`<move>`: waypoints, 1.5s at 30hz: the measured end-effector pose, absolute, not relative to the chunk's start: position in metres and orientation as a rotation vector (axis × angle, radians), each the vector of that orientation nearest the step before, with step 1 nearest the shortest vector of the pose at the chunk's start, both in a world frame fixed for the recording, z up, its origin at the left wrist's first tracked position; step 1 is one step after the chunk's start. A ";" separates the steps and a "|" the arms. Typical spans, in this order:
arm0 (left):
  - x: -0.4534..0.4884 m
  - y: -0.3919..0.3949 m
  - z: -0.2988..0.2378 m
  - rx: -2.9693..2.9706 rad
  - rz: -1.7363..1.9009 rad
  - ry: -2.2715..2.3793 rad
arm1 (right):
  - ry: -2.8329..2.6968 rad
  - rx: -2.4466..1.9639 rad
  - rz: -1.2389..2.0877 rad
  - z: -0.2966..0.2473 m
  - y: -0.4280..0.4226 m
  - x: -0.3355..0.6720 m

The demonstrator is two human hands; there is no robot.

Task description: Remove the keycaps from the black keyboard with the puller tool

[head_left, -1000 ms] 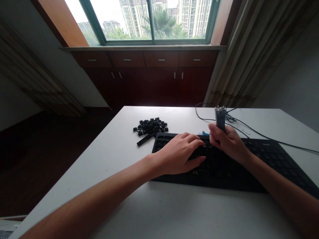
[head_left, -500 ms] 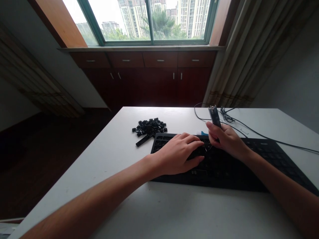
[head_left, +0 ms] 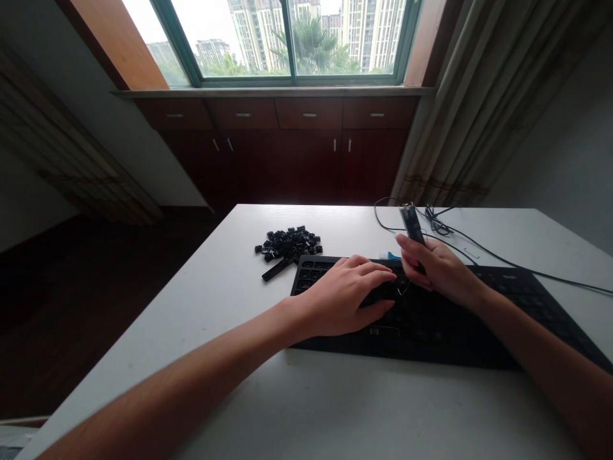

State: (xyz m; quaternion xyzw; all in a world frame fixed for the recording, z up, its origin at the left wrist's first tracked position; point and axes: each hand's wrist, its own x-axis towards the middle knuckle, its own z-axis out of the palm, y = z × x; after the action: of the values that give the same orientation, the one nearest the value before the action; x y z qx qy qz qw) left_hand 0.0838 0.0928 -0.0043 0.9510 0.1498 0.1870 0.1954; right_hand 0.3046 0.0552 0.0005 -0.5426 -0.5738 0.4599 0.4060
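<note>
My right hand [head_left: 440, 271] is closed in a pinch round a slim dark keycap puller [head_left: 412, 223], its thin wire loop [head_left: 403, 287] reaching down among the keys of a flat black keyboard [head_left: 431, 338]. My left hand [head_left: 342, 300] lies open and cupped over the keys, fingers arched. Just past the keyboard's far edge, on the white desk [head_left: 230, 294], sits a heap of small black keycaps [head_left: 288, 246], with 1 long black keycap [head_left: 276, 271] at its near side. A thin black cable [head_left: 502, 259] trails off right. Holding the puller upright while my left hand steadies the board seems the cleanest approach.
</note>
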 end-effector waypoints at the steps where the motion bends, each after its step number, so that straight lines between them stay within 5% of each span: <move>1: 0.084 0.093 -0.005 2.641 0.531 0.433 | -1.445 -1.357 1.168 0.000 0.055 0.305; 32: 0.088 0.087 -0.006 3.067 0.533 0.340 | -1.549 -1.452 0.639 0.004 0.046 0.288; 38: 0.089 0.087 -0.007 3.024 0.537 0.357 | -1.406 -1.392 0.984 0.003 0.054 0.295; 45: 0.089 0.088 -0.008 2.836 0.576 0.451 | -1.392 -1.368 0.884 0.001 0.055 0.294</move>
State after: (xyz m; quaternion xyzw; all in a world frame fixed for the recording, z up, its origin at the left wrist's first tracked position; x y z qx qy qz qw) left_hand 0.0890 0.0882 -0.0085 0.9628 0.1531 0.1956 0.1060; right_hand 0.2935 0.0553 0.0011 -0.5605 -0.5704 0.3622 0.4789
